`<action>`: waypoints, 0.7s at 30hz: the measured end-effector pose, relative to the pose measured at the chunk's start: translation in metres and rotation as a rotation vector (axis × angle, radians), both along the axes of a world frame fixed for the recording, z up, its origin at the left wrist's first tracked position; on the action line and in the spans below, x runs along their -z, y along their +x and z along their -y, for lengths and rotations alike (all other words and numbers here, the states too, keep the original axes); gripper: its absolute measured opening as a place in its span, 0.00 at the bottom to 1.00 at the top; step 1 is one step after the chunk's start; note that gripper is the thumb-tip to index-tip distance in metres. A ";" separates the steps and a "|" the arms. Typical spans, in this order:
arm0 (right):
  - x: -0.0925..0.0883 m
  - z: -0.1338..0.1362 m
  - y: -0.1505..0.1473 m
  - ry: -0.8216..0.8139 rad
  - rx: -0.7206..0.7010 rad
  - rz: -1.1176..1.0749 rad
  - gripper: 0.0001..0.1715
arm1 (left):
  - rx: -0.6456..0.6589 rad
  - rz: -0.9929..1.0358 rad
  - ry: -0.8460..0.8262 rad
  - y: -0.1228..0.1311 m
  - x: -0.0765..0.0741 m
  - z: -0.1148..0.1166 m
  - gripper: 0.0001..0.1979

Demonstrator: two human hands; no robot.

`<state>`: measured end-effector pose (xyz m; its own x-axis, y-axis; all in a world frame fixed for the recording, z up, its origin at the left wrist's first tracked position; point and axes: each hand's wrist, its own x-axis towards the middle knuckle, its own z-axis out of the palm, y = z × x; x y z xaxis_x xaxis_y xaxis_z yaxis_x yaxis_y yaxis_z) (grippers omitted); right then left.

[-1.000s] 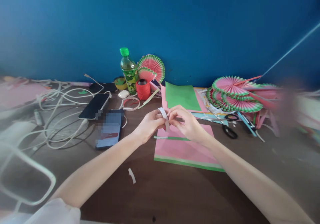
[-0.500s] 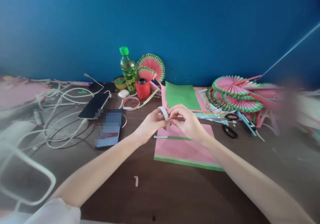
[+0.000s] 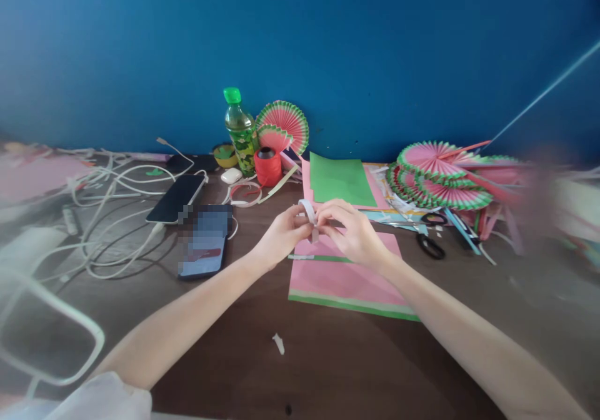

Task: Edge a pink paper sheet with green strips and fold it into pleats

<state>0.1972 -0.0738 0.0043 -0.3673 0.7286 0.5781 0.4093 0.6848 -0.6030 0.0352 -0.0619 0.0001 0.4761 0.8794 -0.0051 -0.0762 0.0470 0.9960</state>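
My left hand (image 3: 285, 232) is closed around a narrow white roll of tape (image 3: 308, 212), held upright above the desk. With thumb and forefinger together, my right hand (image 3: 349, 227) pinches at the roll's near side, where a short tail of tape hangs down. Below both hands lies a pink paper sheet (image 3: 347, 282) with a green band along its front edge. Across that sheet rests a thin green strip (image 3: 328, 258) with a white piece on its left end. A small white scrap (image 3: 279, 344) lies on the bare desk in front.
Behind the hands is a green sheet (image 3: 340, 181) on pink paper. Black-handled scissors (image 3: 431, 245) and folded paper fans (image 3: 440, 173) are at the right. A bottle (image 3: 241, 132) and red thread spool (image 3: 268, 169) stand at the back. Phones (image 3: 206, 245) and white cables (image 3: 112, 220) crowd the left.
The small white scrap on the desk has shifted right and turned. The roll has moved very slightly right in my left hand, and my right hand stays pinched beside it.
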 end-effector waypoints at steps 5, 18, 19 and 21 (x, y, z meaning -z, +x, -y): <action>-0.003 0.000 0.002 -0.117 -0.092 -0.037 0.09 | -0.023 -0.006 -0.024 -0.001 -0.002 -0.002 0.12; -0.001 0.003 0.000 -0.142 0.015 -0.081 0.05 | 0.013 0.008 0.033 -0.001 0.001 -0.002 0.12; -0.001 0.003 0.000 -0.150 0.024 -0.082 0.05 | 0.011 0.007 0.033 -0.001 0.002 -0.002 0.12; -0.001 0.003 0.000 -0.155 0.034 -0.084 0.04 | 0.009 -0.002 0.042 -0.002 0.004 -0.002 0.13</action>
<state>0.1976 -0.0772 0.0052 -0.2963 0.8223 0.4858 0.3744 0.5680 -0.7330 0.0336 -0.0599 -0.0038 0.4837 0.8747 0.0303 -0.0738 0.0063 0.9972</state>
